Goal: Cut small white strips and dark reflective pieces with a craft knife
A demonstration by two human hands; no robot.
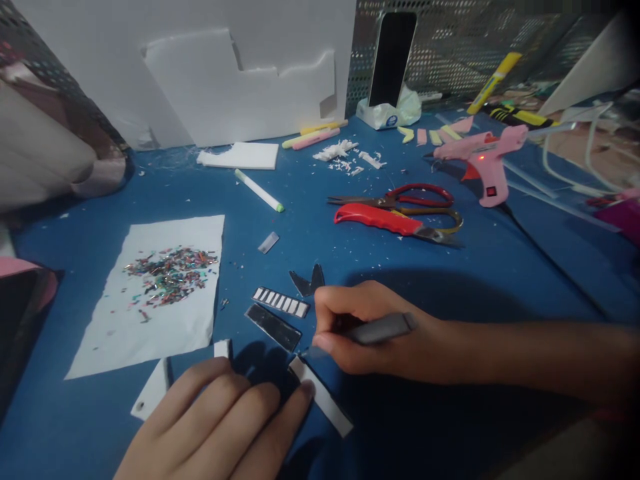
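Note:
My right hand is closed around a grey marker, its tip touching the near end of a white foam strip on the blue table. My left hand lies flat with fingers together, its fingertips pressing that strip down. Just beyond lie a black strip, a black-and-white striped strip and a small black cut-out shape.
A white sheet with colourful glitter lies to the left. Further back are a red utility knife, scissors, a pink glue gun, a white pen, foam boards and a phone on a stand.

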